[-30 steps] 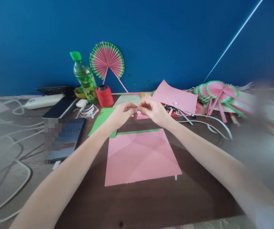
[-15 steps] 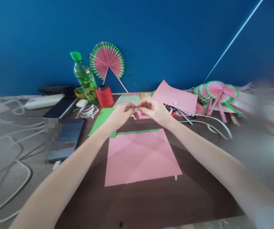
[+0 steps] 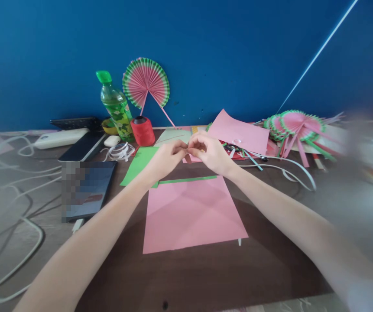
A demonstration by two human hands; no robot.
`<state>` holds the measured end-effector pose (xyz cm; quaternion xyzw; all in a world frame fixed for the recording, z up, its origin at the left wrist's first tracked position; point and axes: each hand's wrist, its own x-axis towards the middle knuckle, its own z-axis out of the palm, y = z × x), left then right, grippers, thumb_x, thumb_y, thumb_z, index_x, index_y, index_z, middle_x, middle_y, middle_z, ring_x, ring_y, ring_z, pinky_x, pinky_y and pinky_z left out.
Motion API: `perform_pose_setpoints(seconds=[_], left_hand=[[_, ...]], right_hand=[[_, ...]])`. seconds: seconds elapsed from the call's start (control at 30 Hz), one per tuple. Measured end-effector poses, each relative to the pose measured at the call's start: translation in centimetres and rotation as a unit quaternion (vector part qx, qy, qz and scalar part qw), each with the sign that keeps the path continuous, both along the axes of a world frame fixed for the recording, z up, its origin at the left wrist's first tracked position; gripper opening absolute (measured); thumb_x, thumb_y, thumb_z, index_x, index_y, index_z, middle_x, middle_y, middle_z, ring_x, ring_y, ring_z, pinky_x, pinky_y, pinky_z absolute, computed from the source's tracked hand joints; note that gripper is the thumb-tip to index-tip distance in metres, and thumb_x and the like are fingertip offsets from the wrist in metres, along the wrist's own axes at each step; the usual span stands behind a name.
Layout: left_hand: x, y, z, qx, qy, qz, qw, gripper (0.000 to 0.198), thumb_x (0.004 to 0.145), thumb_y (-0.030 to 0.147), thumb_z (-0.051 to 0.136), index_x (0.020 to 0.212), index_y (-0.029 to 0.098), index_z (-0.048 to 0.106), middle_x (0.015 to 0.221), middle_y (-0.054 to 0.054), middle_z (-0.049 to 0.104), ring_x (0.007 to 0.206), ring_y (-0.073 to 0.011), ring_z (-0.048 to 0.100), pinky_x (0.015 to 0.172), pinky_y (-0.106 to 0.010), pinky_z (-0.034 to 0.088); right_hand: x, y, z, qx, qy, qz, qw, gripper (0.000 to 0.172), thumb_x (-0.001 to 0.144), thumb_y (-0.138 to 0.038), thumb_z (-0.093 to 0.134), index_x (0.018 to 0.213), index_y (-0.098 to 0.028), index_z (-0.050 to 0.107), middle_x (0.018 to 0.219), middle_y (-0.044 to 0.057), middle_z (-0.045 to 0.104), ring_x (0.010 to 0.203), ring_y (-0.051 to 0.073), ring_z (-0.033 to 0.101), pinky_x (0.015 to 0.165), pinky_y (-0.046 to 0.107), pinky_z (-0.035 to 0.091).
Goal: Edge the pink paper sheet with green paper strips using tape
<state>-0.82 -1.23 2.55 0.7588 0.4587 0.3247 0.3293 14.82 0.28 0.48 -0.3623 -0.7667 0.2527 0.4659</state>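
My left hand [image 3: 166,157] and my right hand [image 3: 209,151] meet fingertip to fingertip above the far middle of the table, both pinched on a small pink paper piece [image 3: 189,158] that is mostly hidden by the fingers. Just below them lies a flat pink paper sheet [image 3: 191,214] with a thin green strip [image 3: 189,179] along its far edge. A green paper sheet [image 3: 138,162] lies under my left wrist.
A green bottle [image 3: 115,106], a red thread spool [image 3: 142,130] and a pink-green paper fan [image 3: 145,83] stand by the blue wall. More fans [image 3: 295,123] and pink paper [image 3: 238,132] lie at right. A tablet [image 3: 87,188], devices and white cables [image 3: 14,173] fill the left.
The two hands stay together and shift only slightly, the fingers working the small pink piece. Nothing else on the table has moved.
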Motion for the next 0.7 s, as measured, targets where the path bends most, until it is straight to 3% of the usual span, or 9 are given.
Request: perform_pose_setpoints(seconds=[0.23,0.5,0.6,0.7], left_hand=[[0.1,0.1,0.0,-0.06,-0.094,-0.033,0.993,0.013,0.075,0.02,0.046,0.071,0.015,0.057,0.062,0.001,0.06,0.055,-0.0089,0.044,0.054,-0.022,0.033],[-1.2,1.6,-0.8,-0.094,-0.185,-0.027,0.978,0.015,0.073,0.028,0.051,0.074,0.014,0.058,0.063,0.0,0.058,0.052,-0.0079,0.04,0.051,-0.022,0.031],[-2.2,2.1,-0.5,-0.027,-0.1,0.044,0.994,0.017,0.076,0.028,0.048,0.081,0.015,0.059,0.07,-0.002,0.063,0.054,-0.0093,0.043,0.054,-0.022,0.034],[-3.2,2.5,-0.4,0.042,0.056,0.136,0.988,0.019,0.079,0.023,0.043,0.086,0.017,0.059,0.076,-0.004,0.068,0.057,-0.0122,0.05,0.057,-0.023,0.037]], right_hand=[[-0.1,-0.4,0.0,0.059,-0.021,0.007,0.998,0.012,0.078,-0.011,0.052,0.07,-0.018,0.046,0.09,0.002,0.048,0.059,0.008,0.045,0.06,0.028,0.04],[-0.5,-0.8,0.0,0.084,0.002,0.033,0.996,0.011,0.081,-0.015,0.051,0.071,-0.019,0.047,0.088,0.003,0.049,0.077,0.014,0.05,0.068,0.03,0.044],[-0.5,-0.3,-0.3,0.04,0.057,0.008,0.998,0.008,0.08,-0.018,0.053,0.074,-0.019,0.049,0.088,0.003,0.049,0.076,0.012,0.053,0.068,0.029,0.046],[0.0,0.5,-0.6,-0.016,0.092,-0.043,0.995,0.006,0.079,-0.022,0.055,0.076,-0.019,0.05,0.085,0.002,0.053,0.074,0.012,0.055,0.067,0.028,0.048]])
